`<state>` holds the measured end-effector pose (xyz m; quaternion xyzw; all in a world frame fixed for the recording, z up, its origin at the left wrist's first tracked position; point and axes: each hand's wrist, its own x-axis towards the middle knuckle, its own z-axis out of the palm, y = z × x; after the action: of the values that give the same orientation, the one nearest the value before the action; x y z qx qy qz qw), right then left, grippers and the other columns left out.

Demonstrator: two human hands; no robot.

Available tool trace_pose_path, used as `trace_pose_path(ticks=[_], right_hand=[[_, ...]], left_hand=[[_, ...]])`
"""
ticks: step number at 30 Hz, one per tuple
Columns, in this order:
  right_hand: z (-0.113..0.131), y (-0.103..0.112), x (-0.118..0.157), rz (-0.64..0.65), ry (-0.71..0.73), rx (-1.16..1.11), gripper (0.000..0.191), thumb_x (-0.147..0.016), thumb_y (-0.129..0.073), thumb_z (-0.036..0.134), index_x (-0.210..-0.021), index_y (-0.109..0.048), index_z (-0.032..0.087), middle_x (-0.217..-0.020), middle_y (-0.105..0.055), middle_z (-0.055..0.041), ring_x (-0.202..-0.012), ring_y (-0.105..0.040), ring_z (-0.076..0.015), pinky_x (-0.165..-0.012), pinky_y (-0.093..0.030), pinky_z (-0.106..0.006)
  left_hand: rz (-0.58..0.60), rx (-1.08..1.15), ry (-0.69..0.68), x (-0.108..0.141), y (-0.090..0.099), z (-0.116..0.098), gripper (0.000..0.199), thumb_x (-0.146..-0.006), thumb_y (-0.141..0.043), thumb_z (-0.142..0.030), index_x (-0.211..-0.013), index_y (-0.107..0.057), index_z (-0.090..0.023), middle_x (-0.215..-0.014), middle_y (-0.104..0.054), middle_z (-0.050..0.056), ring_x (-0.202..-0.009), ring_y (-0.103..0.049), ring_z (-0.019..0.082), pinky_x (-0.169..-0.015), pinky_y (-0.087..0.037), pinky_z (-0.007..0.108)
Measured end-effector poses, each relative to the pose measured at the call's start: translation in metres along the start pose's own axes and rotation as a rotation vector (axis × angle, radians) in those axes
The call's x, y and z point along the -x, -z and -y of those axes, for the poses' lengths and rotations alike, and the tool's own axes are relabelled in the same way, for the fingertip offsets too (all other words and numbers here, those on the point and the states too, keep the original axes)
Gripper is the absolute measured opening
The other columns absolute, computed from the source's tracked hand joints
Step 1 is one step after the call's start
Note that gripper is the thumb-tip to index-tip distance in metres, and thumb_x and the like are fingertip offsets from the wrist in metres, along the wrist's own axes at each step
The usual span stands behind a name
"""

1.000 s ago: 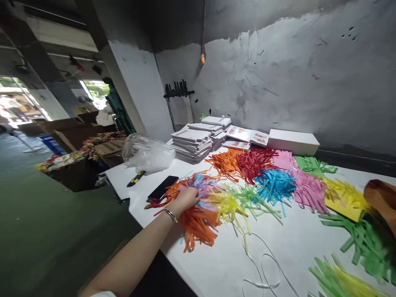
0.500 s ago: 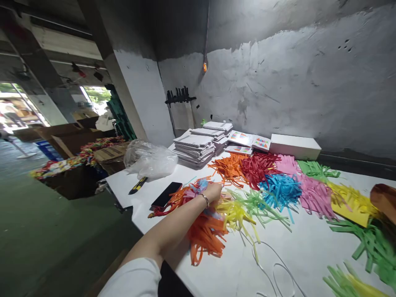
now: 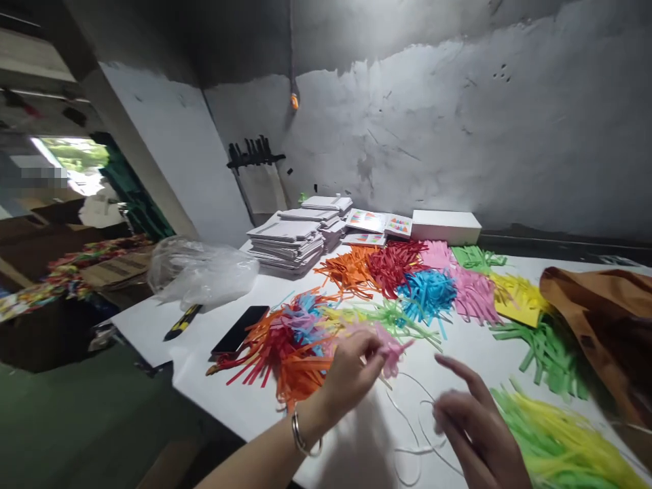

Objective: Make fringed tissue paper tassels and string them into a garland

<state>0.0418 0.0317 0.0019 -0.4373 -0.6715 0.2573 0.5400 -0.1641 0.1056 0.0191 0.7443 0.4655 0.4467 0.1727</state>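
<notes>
My left hand (image 3: 356,367), with a bangle at the wrist, is closed on a pink paper tassel (image 3: 391,350) above the table. To its right, my right hand (image 3: 473,421) hovers with the index finger stretched out and the others loosely curled. Nothing can be seen held in it, though it is slightly blurred. A thin white string (image 3: 407,424) lies in loops on the table between and below both hands. Left of my left hand spreads a pile of orange, red, lilac and blue tassels (image 3: 290,333). Pale green tassels (image 3: 394,314) lie just behind the hand.
Fringed bundles in orange (image 3: 351,268), red (image 3: 394,261), blue (image 3: 428,295) and pink (image 3: 476,295) line the back. A phone (image 3: 240,331), a cutter knife (image 3: 182,322), a plastic bag (image 3: 219,275) and stacked white packs (image 3: 285,248) are at left. A brown bag (image 3: 585,299) stands right.
My left hand has come from the tassel pile toward me and rightward, now with a pink tassel in it. My right hand has entered view. The camera has turned right.
</notes>
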Motion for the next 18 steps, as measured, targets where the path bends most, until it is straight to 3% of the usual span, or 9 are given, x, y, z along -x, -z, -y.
trace_pose_path(ticks=[4, 6, 8, 10, 12, 14, 16, 18], right_hand=[[-0.002, -0.001, -0.025, 0.087, 0.044, -0.166, 0.017, -0.097, -0.053, 0.03, -0.087, -0.063, 0.021, -0.094, -0.063, -0.0071, -0.079, -0.063, -0.0164, -0.061, -0.05, -0.022], [-0.004, 0.001, -0.022, 0.084, -0.017, -0.179, 0.019, -0.098, -0.052, 0.03, -0.085, -0.061, 0.02, -0.08, -0.059, -0.0025, -0.071, -0.06, -0.0142, -0.059, -0.049, -0.022], [-0.005, 0.001, -0.013, 0.079, -0.085, -0.202, 0.021, -0.098, -0.053, 0.032, -0.082, -0.059, 0.02, -0.078, -0.057, -0.0013, -0.069, -0.059, -0.0132, -0.059, -0.048, -0.021], [-0.006, 0.002, -0.003, 0.102, -0.126, -0.268, 0.023, -0.097, -0.054, 0.035, -0.083, -0.06, 0.019, -0.08, -0.059, -0.0018, -0.065, -0.058, -0.012, -0.056, -0.047, -0.021], [-0.008, 0.003, 0.004, 0.071, -0.181, -0.33, 0.025, -0.097, -0.055, 0.039, -0.084, -0.063, 0.019, -0.094, -0.063, -0.0055, -0.056, -0.053, -0.0084, -0.049, -0.044, -0.02], [-0.011, 0.007, 0.01, -0.053, -0.265, -0.343, 0.026, -0.095, -0.058, 0.042, -0.085, -0.064, 0.018, -0.101, -0.065, -0.0076, -0.05, -0.049, -0.0061, -0.044, -0.041, -0.019], [-0.013, 0.011, 0.016, -0.14, -0.345, -0.321, 0.026, -0.092, -0.061, 0.044, -0.087, -0.065, 0.019, -0.084, -0.066, -0.0041, -0.047, -0.049, -0.0071, -0.043, -0.041, -0.019], [-0.012, 0.014, 0.023, -0.116, -0.377, -0.27, 0.026, -0.09, -0.064, 0.045, -0.089, -0.067, 0.019, -0.061, -0.057, 0.0023, -0.046, -0.048, -0.0089, -0.043, -0.04, -0.018]], left_hand=[[0.133, 0.153, 0.14, 0.035, -0.018, -0.027, 0.013, -0.087, -0.064, -0.024, -0.073, -0.063, -0.022, -0.072, -0.064, 0.004, -0.067, -0.056, 0.019, -0.063, -0.041, 0.029], [0.146, 0.244, 0.197, 0.046, -0.019, -0.035, 0.004, -0.087, -0.065, -0.025, -0.087, -0.069, -0.024, -0.089, -0.068, 0.008, -0.084, -0.06, 0.024, -0.074, -0.046, 0.032], [0.117, 0.323, 0.22, 0.054, -0.021, -0.042, 0.022, -0.087, -0.068, -0.028, -0.108, -0.07, -0.027, -0.114, -0.066, 0.012, -0.109, -0.058, 0.029, -0.094, -0.044, 0.038], [0.123, 0.398, 0.242, 0.06, -0.028, -0.046, 0.027, -0.086, -0.069, -0.03, -0.113, -0.07, -0.026, -0.119, -0.065, 0.014, -0.115, -0.056, 0.03, -0.099, -0.042, 0.039], [0.178, 0.554, 0.331, 0.063, -0.038, -0.048, 0.02, -0.089, -0.066, -0.035, -0.105, -0.07, -0.023, -0.1, -0.07, 0.012, -0.094, -0.062, 0.026, -0.083, -0.048, 0.035], [0.207, 0.817, 0.487, 0.065, -0.05, -0.047, 0.021, -0.091, -0.064, -0.041, -0.096, -0.065, -0.021, -0.079, -0.068, 0.006, -0.064, -0.059, 0.016, -0.06, -0.046, 0.026], [0.223, 1.126, 0.634, 0.066, -0.059, -0.042, 0.026, -0.089, -0.067, -0.045, -0.094, -0.057, -0.02, -0.069, -0.067, 0.002, -0.046, -0.05, 0.009, -0.047, -0.039, 0.019], [0.273, 1.377, 0.701, 0.068, -0.066, -0.036, 0.03, -0.086, -0.072, -0.044, -0.091, -0.054, -0.02, -0.064, -0.066, -0.001, -0.038, -0.044, 0.005, -0.043, -0.037, 0.016]])
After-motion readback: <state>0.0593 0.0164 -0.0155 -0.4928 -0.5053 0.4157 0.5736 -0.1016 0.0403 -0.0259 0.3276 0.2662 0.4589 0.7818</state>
